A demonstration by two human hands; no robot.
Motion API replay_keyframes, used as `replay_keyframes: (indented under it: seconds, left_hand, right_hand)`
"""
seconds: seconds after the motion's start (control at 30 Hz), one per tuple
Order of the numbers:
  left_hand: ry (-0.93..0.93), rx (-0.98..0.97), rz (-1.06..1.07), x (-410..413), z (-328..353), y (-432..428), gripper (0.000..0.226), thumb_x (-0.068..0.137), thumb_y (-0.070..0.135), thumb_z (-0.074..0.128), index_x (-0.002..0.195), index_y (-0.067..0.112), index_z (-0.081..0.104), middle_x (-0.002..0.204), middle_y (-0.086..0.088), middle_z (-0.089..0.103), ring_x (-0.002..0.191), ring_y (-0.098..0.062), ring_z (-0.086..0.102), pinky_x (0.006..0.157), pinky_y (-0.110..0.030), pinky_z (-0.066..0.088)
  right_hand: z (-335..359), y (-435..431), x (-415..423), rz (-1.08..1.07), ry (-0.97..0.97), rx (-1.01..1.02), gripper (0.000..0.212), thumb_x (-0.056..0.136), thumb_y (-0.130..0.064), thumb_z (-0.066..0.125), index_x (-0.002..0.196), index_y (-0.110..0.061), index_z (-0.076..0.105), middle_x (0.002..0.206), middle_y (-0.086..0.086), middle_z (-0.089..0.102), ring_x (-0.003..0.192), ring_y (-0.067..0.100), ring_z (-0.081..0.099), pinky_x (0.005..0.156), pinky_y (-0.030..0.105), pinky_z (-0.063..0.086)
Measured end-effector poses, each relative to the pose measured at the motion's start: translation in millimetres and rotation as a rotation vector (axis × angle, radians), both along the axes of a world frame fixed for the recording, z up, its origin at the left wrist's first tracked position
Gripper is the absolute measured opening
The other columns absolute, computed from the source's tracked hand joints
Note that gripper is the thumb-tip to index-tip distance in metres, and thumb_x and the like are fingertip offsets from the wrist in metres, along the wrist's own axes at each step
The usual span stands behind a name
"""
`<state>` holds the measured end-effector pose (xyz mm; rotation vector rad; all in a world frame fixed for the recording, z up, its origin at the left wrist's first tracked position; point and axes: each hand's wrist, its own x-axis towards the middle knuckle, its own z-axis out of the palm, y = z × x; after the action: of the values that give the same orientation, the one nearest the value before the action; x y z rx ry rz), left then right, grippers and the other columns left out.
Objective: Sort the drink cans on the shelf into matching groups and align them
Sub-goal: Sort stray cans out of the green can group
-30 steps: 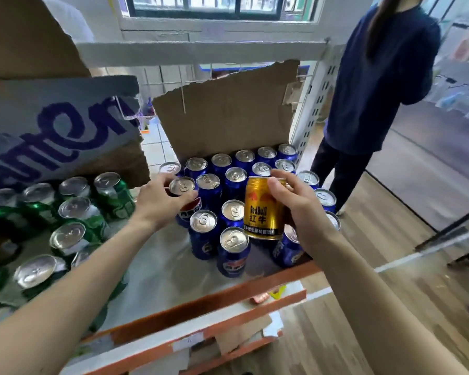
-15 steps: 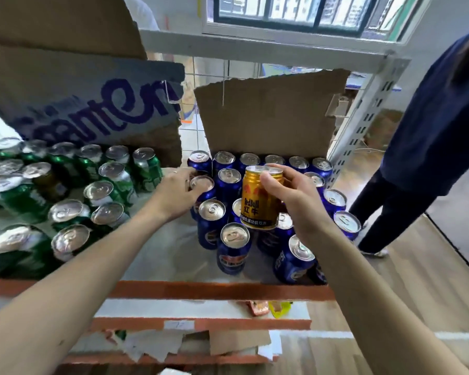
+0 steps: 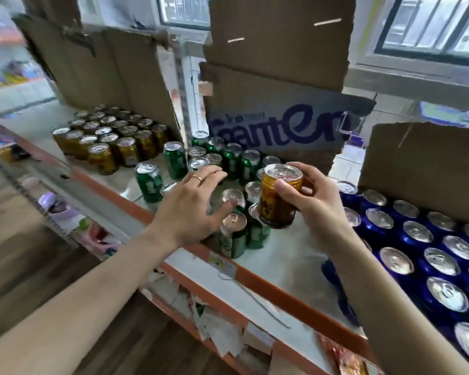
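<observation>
The right hand grips a gold can bearing red Chinese characters, its long axis nearly upright with the lid up, just above the shelf's green cans, where the left hand lies with fingers spread, near cardboard printed "Ganten".

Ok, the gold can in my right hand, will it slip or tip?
The gold can looks smooth metal, so possibly slippery, though the right hand wraps it. Short and wide, so probably steady upright. It looks unopened, so likely full and heavy.
</observation>
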<state>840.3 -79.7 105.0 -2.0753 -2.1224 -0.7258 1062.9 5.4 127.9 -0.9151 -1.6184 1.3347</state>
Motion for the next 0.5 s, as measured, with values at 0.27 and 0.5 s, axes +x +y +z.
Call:
replay_keyframes:
  seconds: [0.27, 0.5]
  left_hand:
    - [-0.102, -0.014, 0.145, -141.5, 0.4, -55.6, 0.077, 0.089, 0.073, 0.03, 0.141, 0.019, 0.046, 0.145, 0.003, 0.045, 0.129, -0.021, 0.048, 0.103, -0.046, 0.045]
    - [-0.106, -0.017, 0.233, -267.4, -7.9, -98.8, 0.081, 0.087, 0.076, 0.029, 0.14, 0.017, 0.046, 0.147, 0.002, 0.043, 0.132, -0.02, 0.046, 0.103, -0.043, 0.046]
  right_hand:
    - [0.0, -30.5, -151.7, 0.127, -0.072, 0.033, 0.071, 0.07, -0.044, 0.084, 0.131, -0.02, 0.058, 0.11, -0.008, 0.071, 0.098, 0.002, 0.069, 0.086, 0.022, 0.056]
    - [-11.4, -51.1, -283.4, 0.159, -0.136, 0.103, 0.047, 0.075, -0.027, 0.084, 0.117, -0.026, 0.062, 0.099, -0.02, 0.068, 0.09, -0.01, 0.065, 0.073, 0.006, 0.05]
